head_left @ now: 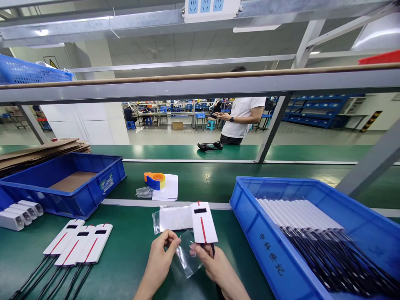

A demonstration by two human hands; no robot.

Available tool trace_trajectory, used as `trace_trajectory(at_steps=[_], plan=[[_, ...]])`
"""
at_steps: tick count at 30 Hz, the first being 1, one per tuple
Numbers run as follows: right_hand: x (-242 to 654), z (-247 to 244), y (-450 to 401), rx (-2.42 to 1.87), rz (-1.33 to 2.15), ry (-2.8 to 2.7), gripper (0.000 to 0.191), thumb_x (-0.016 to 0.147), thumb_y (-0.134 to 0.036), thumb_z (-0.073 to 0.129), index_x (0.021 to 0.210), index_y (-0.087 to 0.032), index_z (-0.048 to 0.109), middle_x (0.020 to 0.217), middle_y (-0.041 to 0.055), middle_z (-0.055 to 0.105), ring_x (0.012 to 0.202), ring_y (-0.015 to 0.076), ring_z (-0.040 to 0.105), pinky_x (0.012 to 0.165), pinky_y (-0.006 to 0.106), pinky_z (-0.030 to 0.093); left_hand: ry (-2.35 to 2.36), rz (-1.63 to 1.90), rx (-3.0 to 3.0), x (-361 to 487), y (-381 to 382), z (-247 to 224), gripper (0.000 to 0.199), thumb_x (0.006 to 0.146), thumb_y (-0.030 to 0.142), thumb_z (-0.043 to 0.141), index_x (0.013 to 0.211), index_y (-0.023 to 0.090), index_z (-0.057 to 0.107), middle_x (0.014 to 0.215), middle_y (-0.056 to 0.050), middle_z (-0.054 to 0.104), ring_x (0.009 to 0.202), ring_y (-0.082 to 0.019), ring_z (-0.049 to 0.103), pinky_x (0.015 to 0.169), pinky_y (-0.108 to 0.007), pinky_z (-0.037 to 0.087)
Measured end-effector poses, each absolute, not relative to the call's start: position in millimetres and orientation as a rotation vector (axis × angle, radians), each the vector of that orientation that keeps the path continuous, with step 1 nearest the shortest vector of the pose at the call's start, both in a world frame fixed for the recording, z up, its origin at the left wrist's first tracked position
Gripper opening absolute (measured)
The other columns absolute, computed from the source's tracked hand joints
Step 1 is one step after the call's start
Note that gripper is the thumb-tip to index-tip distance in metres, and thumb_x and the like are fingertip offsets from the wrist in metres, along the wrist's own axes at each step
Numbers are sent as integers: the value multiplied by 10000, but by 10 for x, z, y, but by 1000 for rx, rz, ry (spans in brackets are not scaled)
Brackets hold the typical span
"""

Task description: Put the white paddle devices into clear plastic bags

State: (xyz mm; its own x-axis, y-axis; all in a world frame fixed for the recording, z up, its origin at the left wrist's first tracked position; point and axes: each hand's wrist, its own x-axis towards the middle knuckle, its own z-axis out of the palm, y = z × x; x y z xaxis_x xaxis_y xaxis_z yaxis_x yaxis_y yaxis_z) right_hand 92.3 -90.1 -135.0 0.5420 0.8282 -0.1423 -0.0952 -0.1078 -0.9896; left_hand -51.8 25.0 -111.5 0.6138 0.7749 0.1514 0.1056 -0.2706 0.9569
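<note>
My left hand (158, 258) pinches the edge of a clear plastic bag (186, 257) at the lower middle. Closed round the black cable end of a white device (204, 227) is my right hand (220, 266), whose fingertips also meet the bag. The device stands tilted up, showing a dark window and a red stripe. Behind it lies a clear bag with a white item (175, 218) inside. Several similar white devices with black cables (95, 243) lie on the green table at the left.
On the right stands a blue bin (259, 237) of bagged devices; a blue bin (90, 196) is at the left beside white boxes (18, 214). A tape dispenser (155, 181) sits on white paper (170, 187). A person (242, 116) stands beyond the table.
</note>
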Motion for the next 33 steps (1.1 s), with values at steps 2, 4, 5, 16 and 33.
trace_trajectory(at_steps=[2, 4, 5, 16, 33], plan=[[883, -1361, -891, -1459, 907, -687, 470, 697, -626, 774, 789, -168, 720, 795, 55, 704, 816, 253, 629, 797, 341, 470, 718, 763, 1719, -509, 240, -1188, 410, 917, 562, 596, 756, 185, 578, 687, 14, 547, 618, -148, 509, 594, -243, 424], [868, -1354, -895, -1466, 914, -712, 423, 712, -594, 764, 734, -185, 658, 729, 22, 640, 746, 221, 578, 728, 321, 445, 699, 705, 1664, -501, 242, -1241, 442, 913, 615, 583, 805, 186, 569, 678, 31, 501, 575, -133, 474, 535, -229, 403], [870, -1343, -901, -1475, 913, -728, 420, 725, -592, 749, 705, -193, 622, 700, 11, 607, 718, 208, 548, 700, 316, 427, 687, 662, 1633, -497, 246, -1257, 454, 900, 636, 587, 843, 186, 570, 687, 33, 497, 563, -131, 470, 512, -226, 400], [839, -1298, -888, -1609, 812, -780, 365, 723, -532, 705, 668, -196, 572, 652, 8, 566, 661, 201, 495, 645, 328, 369, 694, 893, 2067, -500, 54, -1162, 259, 904, 371, 639, 728, 211, 537, 754, -12, 570, 721, -194, 558, 672, -287, 441], [794, -1543, -871, -1470, 916, -872, 493, 769, -623, 734, 900, -148, 702, 885, 94, 732, 873, 301, 648, 828, 383, 499, 533, 553, 1700, -443, 48, -1267, 288, 894, 453, 619, 796, 197, 533, 774, -9, 581, 725, -167, 540, 704, -262, 435]])
